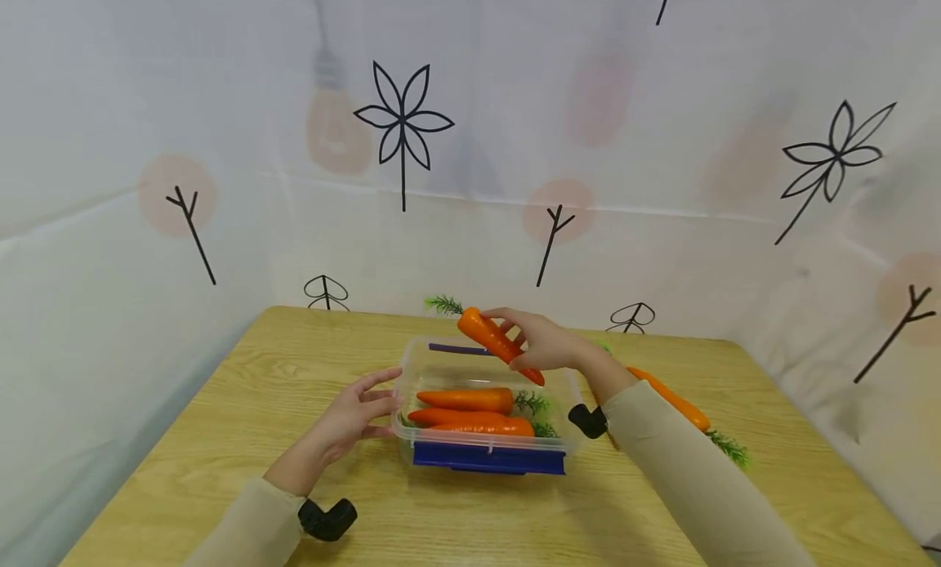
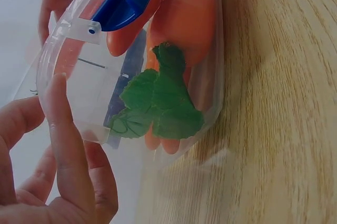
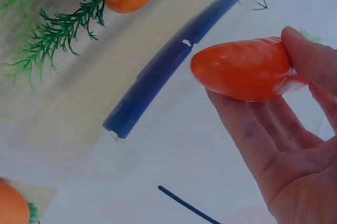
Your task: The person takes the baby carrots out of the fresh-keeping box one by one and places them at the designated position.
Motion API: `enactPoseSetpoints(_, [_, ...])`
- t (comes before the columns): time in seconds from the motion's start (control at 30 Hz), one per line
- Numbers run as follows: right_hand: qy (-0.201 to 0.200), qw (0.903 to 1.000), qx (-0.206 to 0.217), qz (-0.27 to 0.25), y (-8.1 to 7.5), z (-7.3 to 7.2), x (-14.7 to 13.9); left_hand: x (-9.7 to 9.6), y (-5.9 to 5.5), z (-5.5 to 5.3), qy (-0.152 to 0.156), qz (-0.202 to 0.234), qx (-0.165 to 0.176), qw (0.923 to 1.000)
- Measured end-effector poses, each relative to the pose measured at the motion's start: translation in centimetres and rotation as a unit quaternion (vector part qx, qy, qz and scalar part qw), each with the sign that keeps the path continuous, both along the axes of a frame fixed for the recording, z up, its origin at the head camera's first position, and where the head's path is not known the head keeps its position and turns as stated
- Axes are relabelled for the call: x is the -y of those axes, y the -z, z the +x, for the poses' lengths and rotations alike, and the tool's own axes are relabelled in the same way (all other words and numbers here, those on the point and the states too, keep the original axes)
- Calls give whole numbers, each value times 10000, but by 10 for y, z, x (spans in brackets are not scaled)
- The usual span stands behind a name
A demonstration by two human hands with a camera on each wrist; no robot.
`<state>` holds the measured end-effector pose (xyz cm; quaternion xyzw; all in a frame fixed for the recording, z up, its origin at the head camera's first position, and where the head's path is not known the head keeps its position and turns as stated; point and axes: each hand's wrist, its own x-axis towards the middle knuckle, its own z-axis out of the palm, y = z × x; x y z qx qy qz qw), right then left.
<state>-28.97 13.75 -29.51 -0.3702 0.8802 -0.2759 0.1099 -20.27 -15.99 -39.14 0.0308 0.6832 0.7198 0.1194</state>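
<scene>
Right hand (image 1: 540, 342): fingertips pinch raised carrot (image 1: 488, 336) | left hand (image 1: 360, 408): fingers loosely extended, touching box (image 1: 441, 369) | below right fingers: boxed carrots (image 1: 470, 399) (lying sideways) | probably best lowered level, slowly, left fingers bracing the wall

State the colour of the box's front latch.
Blue; the front latch shows best in the head view.

Head looks down — nearer wrist views share box (image 1: 470, 439).
</scene>
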Motion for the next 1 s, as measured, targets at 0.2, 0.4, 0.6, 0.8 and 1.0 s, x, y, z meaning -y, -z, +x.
enactPoseSetpoints(0.2, [340, 9983, -153, -438, 1, 11, -11, 1, 1, 1, -5, 5, -7, 10000])
enactPoseSetpoints(0.4, [728, 9933, -406, -799, 4, 20, -24, 0, 2, 1, 12, -3, -23, 10000])
enactPoseSetpoints(0.6, [1009, 9890, -317, -1029, 5, 30, -37, 0, 2, 1, 16, -13, -19, 10000])
enactPoseSetpoints(0.8, [1124, 9868, -313, -1127, 10, 35, -50, 0, 3, 1, 34, -38, -41, 10000])
enactPoseSetpoints(1.0, [1308, 9840, -372, -1150, 15, 37, -66, 0, 3, 0, 48, -40, -75, 10000])
